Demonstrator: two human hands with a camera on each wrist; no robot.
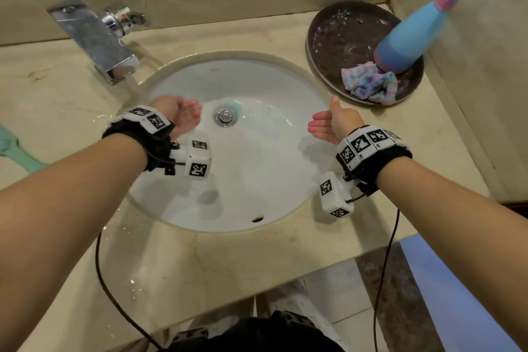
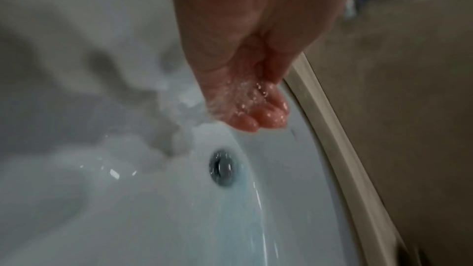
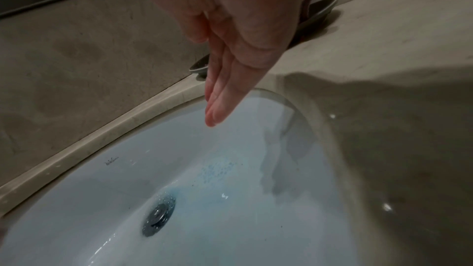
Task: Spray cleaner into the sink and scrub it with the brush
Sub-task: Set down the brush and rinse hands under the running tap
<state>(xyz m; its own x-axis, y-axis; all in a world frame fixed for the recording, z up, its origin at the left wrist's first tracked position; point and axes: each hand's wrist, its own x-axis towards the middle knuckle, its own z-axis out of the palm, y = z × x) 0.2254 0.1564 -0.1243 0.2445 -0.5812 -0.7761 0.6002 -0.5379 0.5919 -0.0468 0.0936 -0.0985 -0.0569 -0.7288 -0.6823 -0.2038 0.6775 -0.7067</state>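
the round white ceramic sink (image 1: 228,151) sits recessed in the beige stone desk (image 1: 71,88). water runs from the chrome tap (image 1: 94,40) over the left hand (image 1: 183,114), whose grip is loosely cupped and holds nothing. the right hand (image 1: 333,123) hangs over the sink's right rim, fingers (image 3: 217,104) straight together, grip empty. blue cleaner residue rings the metal drain (image 1: 225,116). the blue plastic spray bottle (image 1: 411,37) stands on a dark round tray (image 1: 323,66) beside a pastel cloth (image 1: 371,84). a teal handle (image 1: 17,148), probably the brush, lies at the desk's left edge. judgement: with wet hands the smooth bottle will be slippery; take it at the narrow neck. the brush looks light and stiff; hold it mid-handle.
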